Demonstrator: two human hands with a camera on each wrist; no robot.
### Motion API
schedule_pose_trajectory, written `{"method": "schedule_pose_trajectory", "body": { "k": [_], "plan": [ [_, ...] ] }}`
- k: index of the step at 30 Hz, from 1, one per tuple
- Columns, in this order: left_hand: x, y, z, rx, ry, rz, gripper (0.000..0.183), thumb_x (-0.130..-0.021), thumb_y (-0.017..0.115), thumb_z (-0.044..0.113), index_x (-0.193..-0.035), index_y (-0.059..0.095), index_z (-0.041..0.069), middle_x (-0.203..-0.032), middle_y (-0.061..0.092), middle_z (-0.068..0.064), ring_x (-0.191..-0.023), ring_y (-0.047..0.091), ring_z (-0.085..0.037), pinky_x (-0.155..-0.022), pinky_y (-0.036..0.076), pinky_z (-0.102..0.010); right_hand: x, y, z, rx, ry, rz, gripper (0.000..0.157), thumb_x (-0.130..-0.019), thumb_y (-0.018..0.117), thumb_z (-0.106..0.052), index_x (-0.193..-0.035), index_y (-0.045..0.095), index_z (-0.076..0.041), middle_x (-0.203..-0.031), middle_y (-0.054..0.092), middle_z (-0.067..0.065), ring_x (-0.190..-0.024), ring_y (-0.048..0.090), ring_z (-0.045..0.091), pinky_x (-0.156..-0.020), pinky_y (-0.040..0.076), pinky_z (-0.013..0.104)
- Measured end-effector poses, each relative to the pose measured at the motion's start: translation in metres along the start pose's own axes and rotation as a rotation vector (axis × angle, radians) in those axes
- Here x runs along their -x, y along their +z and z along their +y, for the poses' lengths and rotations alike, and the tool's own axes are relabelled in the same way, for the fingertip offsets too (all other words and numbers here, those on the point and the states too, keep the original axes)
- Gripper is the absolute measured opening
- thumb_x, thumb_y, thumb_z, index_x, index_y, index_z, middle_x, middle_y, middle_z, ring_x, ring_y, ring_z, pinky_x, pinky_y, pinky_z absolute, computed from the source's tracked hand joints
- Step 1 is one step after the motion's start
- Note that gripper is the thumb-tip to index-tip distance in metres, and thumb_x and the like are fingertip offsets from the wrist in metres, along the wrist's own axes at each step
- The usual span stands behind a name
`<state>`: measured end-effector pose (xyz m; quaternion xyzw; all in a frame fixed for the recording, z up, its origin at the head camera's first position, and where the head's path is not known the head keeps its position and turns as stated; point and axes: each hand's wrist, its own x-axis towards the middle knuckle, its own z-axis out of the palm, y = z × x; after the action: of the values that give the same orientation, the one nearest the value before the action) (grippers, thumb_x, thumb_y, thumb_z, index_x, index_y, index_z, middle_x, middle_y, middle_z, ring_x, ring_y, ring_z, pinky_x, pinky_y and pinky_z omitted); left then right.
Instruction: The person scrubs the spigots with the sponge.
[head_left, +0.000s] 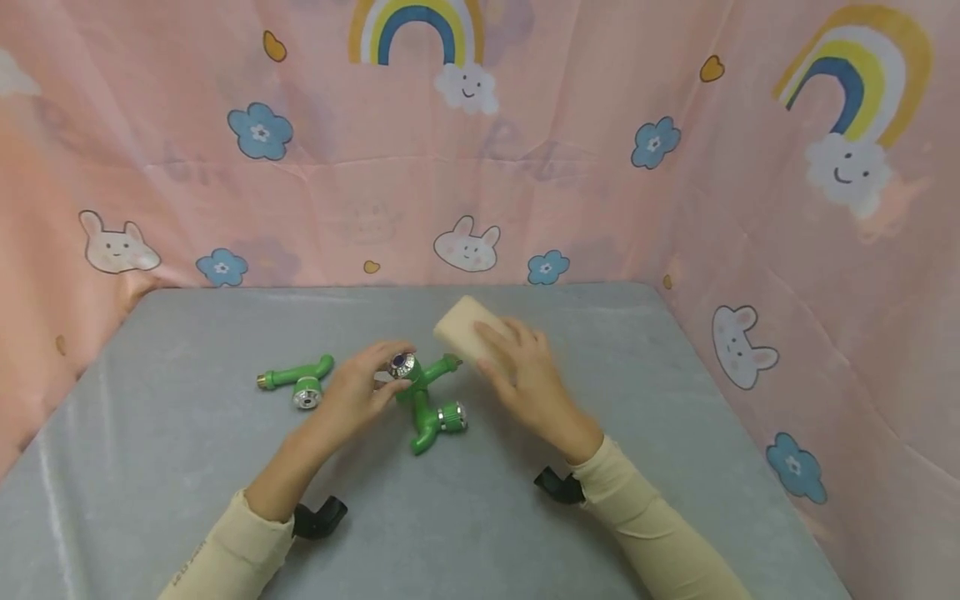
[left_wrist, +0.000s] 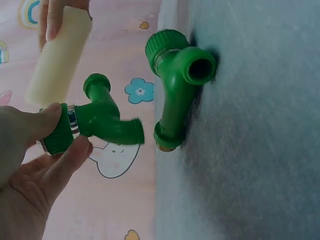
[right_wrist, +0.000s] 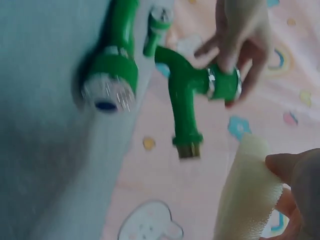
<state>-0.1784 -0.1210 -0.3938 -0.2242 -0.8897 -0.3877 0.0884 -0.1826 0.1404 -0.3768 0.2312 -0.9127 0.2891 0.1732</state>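
Note:
My left hand [head_left: 360,383] pinches a green faucet [left_wrist: 102,117] by its ribbed knob, thumb and fingers on either side. The faucet is raised above the table, its threaded brass end toward my right hand. In my right hand [head_left: 536,379] is a cream sponge block [head_left: 468,325], gripped between thumb and fingers near that brass end. The right wrist view shows a gap between the sponge and the held faucet. A second green faucet [head_left: 423,421], with a silver-capped knob, lies on the table below my hands. A third green faucet [head_left: 300,379] lies left of my left hand.
Grey cloth covers the table [head_left: 622,367]. A pink curtain [head_left: 570,108] with rainbows, flowers and rabbits hangs behind and on both sides. Black wrist-worn pieces [head_left: 321,518] stick out from beneath both cream sleeves [head_left: 645,525].

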Motion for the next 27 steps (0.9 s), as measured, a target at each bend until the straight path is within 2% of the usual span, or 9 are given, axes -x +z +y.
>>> {"method": "schedule_pose_trajectory", "body": {
  "k": [5, 8, 14, 17, 20, 24, 27],
  "plan": [
    [-0.001, -0.004, -0.002, 0.210, -0.178, -0.054, 0.048, -0.092, 0.071, 0.004, -0.138, 0.057, 0.003, -0.142, 0.057, -0.023, -0.116, 0.068, -0.042, -0.090, 0.062, -0.040, 0.002, 0.013, -0.009, 0.016, -0.059, -0.034, 0.050, -0.097, 0.067, -0.026, -0.144, 0.057, -0.015, -0.141, 0.054, 0.027, -0.119, 0.049, 0.046, -0.099, 0.045, 0.060],
    [-0.002, -0.005, -0.003, 0.310, -0.239, -0.066, 0.047, -0.094, 0.069, 0.003, -0.139, 0.056, 0.003, -0.144, 0.055, -0.024, -0.117, 0.067, -0.042, -0.089, 0.062, -0.040, 0.003, 0.017, -0.009, 0.028, -0.046, -0.051, 0.050, -0.097, 0.067, -0.026, -0.144, 0.057, -0.016, -0.141, 0.053, 0.026, -0.120, 0.049, 0.045, -0.100, 0.045, 0.060],
    [-0.003, -0.005, -0.004, 0.398, -0.224, -0.044, 0.043, -0.097, 0.064, 0.001, -0.139, 0.054, 0.002, -0.141, 0.055, -0.024, -0.115, 0.068, -0.041, -0.088, 0.063, -0.040, 0.001, 0.015, -0.003, 0.041, -0.023, -0.035, 0.049, -0.097, 0.068, -0.025, -0.144, 0.057, -0.016, -0.136, 0.055, 0.029, -0.118, 0.050, 0.047, -0.096, 0.049, 0.061],
    [-0.004, -0.005, -0.005, 0.401, -0.202, -0.034, 0.043, -0.099, 0.061, 0.001, -0.140, 0.051, 0.002, -0.139, 0.057, -0.024, -0.115, 0.067, -0.039, -0.088, 0.063, -0.039, -0.001, 0.013, 0.001, 0.047, -0.002, -0.021, 0.049, -0.097, 0.067, -0.025, -0.144, 0.057, -0.016, -0.136, 0.055, 0.030, -0.117, 0.050, 0.048, -0.095, 0.049, 0.061],
    [-0.004, -0.006, -0.006, 0.389, -0.193, -0.040, 0.042, -0.101, 0.057, 0.003, -0.142, 0.047, 0.002, -0.126, 0.063, -0.026, -0.107, 0.068, -0.038, -0.086, 0.062, -0.042, -0.002, 0.009, 0.004, 0.046, 0.030, -0.020, 0.048, -0.098, 0.066, -0.025, -0.145, 0.056, -0.016, -0.138, 0.054, 0.030, -0.120, 0.049, 0.049, -0.096, 0.049, 0.062],
    [-0.005, -0.007, -0.007, 0.418, -0.219, -0.066, 0.040, -0.106, 0.048, 0.007, -0.145, 0.041, 0.003, -0.115, 0.066, -0.027, -0.098, 0.070, -0.037, -0.083, 0.062, -0.047, -0.002, 0.005, 0.007, 0.042, 0.065, -0.006, 0.047, -0.100, 0.064, -0.023, -0.145, 0.056, -0.016, -0.140, 0.052, 0.031, -0.125, 0.047, 0.051, -0.099, 0.047, 0.065],
    [-0.005, -0.007, -0.009, 0.479, -0.238, -0.088, 0.037, -0.109, 0.041, 0.009, -0.146, 0.037, 0.002, -0.119, 0.064, -0.030, -0.100, 0.071, -0.039, -0.085, 0.063, -0.045, -0.001, 0.003, 0.007, 0.027, 0.056, 0.004, 0.048, -0.100, 0.064, -0.023, -0.146, 0.055, -0.016, -0.141, 0.050, 0.031, -0.126, 0.046, 0.051, -0.100, 0.046, 0.066]
  ]
}}
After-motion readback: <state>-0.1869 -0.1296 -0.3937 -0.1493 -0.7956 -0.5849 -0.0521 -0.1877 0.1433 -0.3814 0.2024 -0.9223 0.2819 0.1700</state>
